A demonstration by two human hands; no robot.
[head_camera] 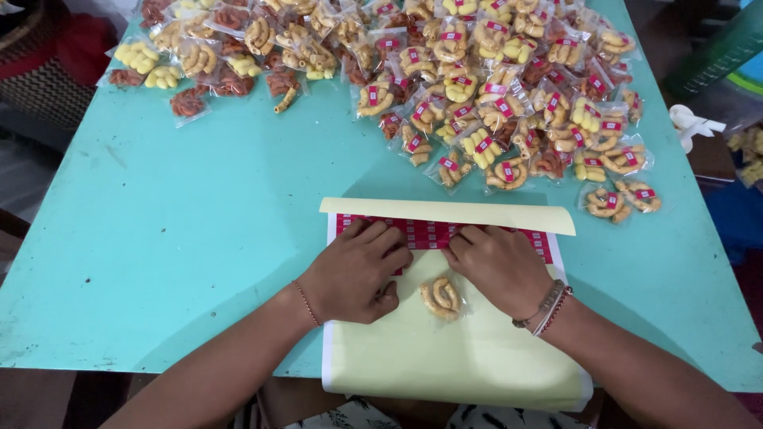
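Note:
A pale yellow backing sheet (445, 349) lies on the turquoise table (175, 230) in front of me, its top folded back to bare a row of red stickers (429, 232). My left hand (354, 270) rests on the sheet, fingertips on the red stickers. Beside it, my right hand (497, 266) also presses its fingertips on the sticker row. Between the hands lies one small clear packet of curled orange snacks (442, 298), touching neither palm clearly. Neither hand grips anything that I can see.
A big heap of small clear snack packets with red stickers (493, 87) covers the far right of the table. Unlabelled packets of yellow and reddish snacks (199, 59) lie at the far left. A woven basket (40, 71) stands beyond the left edge.

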